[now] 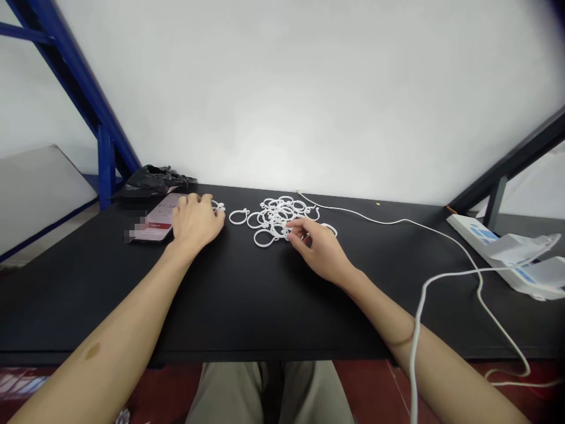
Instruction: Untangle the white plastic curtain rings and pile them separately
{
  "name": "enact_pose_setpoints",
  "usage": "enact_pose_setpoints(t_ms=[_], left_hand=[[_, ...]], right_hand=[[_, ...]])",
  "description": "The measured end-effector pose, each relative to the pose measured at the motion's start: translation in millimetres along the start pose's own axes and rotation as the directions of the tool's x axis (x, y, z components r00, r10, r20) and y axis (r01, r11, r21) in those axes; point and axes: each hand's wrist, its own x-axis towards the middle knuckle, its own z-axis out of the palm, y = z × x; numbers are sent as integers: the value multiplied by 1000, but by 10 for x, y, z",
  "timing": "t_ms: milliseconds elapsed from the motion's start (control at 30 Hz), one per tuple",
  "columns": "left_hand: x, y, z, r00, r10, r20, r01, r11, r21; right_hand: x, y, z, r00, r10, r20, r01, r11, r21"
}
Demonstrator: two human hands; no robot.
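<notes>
A loose pile of white plastic rings, each with small knobs at a gap, lies mid-table. My right hand is at the pile's near right side, its thumb and index finger closed together on a white ring at the edge. My left hand lies palm down to the left of the pile, fingers apart. A white ring shows between its thumb and index finger; whatever lies under the palm is hidden. One single ring rests on the table between my left hand and the pile.
Beside my left hand lies a phone, with a black plastic bag behind it. A white cable runs across the right side and over my right forearm. Several white and blue packets sit at the right. A white wall backs the black table.
</notes>
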Motion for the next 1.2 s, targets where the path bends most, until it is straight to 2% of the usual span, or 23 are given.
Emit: enact_pose_setpoints(t_ms=[133, 233, 300, 400, 500, 567, 833, 900, 1000, 1033, 1100, 1133, 1200], left_hand=[[16, -75, 59, 999, -26, 42, 24, 999, 49], [-3, -31, 49, 1000, 9, 15, -10, 999, 47], [-21, 25, 28, 997, 68, -29, -67, 998, 17], [-53, 119, 7, 973, 215, -79, -220, 973, -63], [-82, 174, 14, 931, 364, -31, -366, 925, -99], [-89, 176, 31, 912, 410, 10, -408, 909, -91], [-100, 151, 48, 915, 402, 39, -397, 913, -91], [-136, 201, 5, 928, 373, 7, -372, 926, -72], [-211, 324, -99, 936, 335, -104, -346, 932, -112], [-240, 371, -138, 927, 351, -134, -371, 913, -171], [-297, 462, -213, 898, 421, -131, -438, 817, -376], [-325, 501, -245, 882, 461, -92, -441, 744, -502], [-373, 562, -293, 846, 533, 14, -362, 593, -720]], right_hand=[[-15, 19, 6, 999, -8, 49, 10, 999, -37], [-24, 23, 13, 996, 1, 86, 3, 999, -39], [-26, 25, 21, 995, 0, 99, 3, 999, -36], [-24, 28, 31, 994, -12, 106, 15, 999, -29], [-16, 25, 34, 994, -29, 110, 33, 999, -32], [-13, 18, 32, 993, -33, 115, 38, 998, -43], [-15, 12, 15, 990, -34, 137, 42, 998, -51], [-12, 15, 20, 990, -32, 134, 38, 998, -44], [-9, 16, 29, 993, -30, 116, 33, 999, -21], [-8, 15, 30, 994, -31, 101, 32, 999, -13], [-5, 8, 23, 998, -24, 55, 23, 1000, 12], [-2, 2, 15, 1000, -18, 26, 17, 999, 28], [3, -11, -7, 999, -19, -28, 21, 998, 55]])
